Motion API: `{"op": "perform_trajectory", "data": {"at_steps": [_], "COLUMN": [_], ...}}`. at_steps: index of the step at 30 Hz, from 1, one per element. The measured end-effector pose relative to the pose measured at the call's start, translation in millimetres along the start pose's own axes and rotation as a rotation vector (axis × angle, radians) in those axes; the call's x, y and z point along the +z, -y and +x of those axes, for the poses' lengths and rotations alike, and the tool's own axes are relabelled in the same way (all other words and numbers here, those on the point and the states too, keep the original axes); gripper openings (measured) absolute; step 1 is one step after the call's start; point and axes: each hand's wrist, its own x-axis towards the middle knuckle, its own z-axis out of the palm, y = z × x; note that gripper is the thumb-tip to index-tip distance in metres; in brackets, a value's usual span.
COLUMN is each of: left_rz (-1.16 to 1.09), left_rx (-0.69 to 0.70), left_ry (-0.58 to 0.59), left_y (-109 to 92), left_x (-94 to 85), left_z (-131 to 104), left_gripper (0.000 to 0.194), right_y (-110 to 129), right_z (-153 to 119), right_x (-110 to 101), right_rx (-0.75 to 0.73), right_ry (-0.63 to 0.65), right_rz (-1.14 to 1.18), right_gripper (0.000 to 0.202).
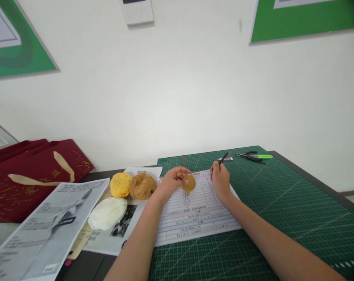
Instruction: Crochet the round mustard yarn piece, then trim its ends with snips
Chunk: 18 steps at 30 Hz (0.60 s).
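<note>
My left hand (174, 179) is closed, with thumb and fingers pinching a flat, round golden-brown disc (190, 182) above a printed sheet (194, 218). Just under the disc, a small ring-like golden piece (187, 193) shows against the paper. Over the sheet's right side, my right hand (220, 179) is closed around a slim, dark purplish pen-like stick (223, 158). Its upper end slants up to the right; whether the lower tip touches the paper I cannot tell. A brown yarn ball (142, 186) and a yellow yarn ball (120, 185) lie left of my left hand.
A green cutting mat (270, 207) lies under the sheet. Black-handled pliers (248, 154), a bright green-handled tool (264, 156) and a small tube (225, 159) are at its back. White yarn (108, 213), printed papers (52, 230) and red gift bags (39, 171) are left.
</note>
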Motion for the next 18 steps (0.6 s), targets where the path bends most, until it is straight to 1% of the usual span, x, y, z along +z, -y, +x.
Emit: {"op": "perform_trajectory", "data": {"at_steps": [4,6,9,14,16,18], "left_rz": [-0.026,-0.044,-0.071,-0.110,-0.120,-0.126], "left_rx": [0.019,0.022,0.015,-0.008,-0.015,-0.024], "left_ry": [-0.042,-0.063,-0.090,-0.138,-0.157,-0.172], "left_y": [-2.6,-2.7,-1.3,1.3,2.0,2.7], "left_x": [-2.4,-3.3,-4.0,-4.7,-5.4,-6.6], "left_z": [-0.3,0.2,1.2,1.4,1.5,2.1], "left_gripper": [0.027,0.028,0.028,0.026,0.026,0.026], "right_y": [1.6,5.5,11.6,17.6,18.1,17.6], "right_z": [4.4,2.5,-3.6,-12.6,-11.9,-4.8], "right_x": [-0.7,-1.9,-5.2,-6.2,-4.9,-6.3], "right_rx": [0.063,0.051,0.013,-0.075,-0.108,-0.129], "right_ry": [0.212,0.297,0.384,0.462,0.465,0.443], "right_rz": [-0.256,-0.368,-0.509,-0.654,-0.687,-0.717], "right_gripper": [0.029,0.030,0.031,0.030,0.029,0.029]}}
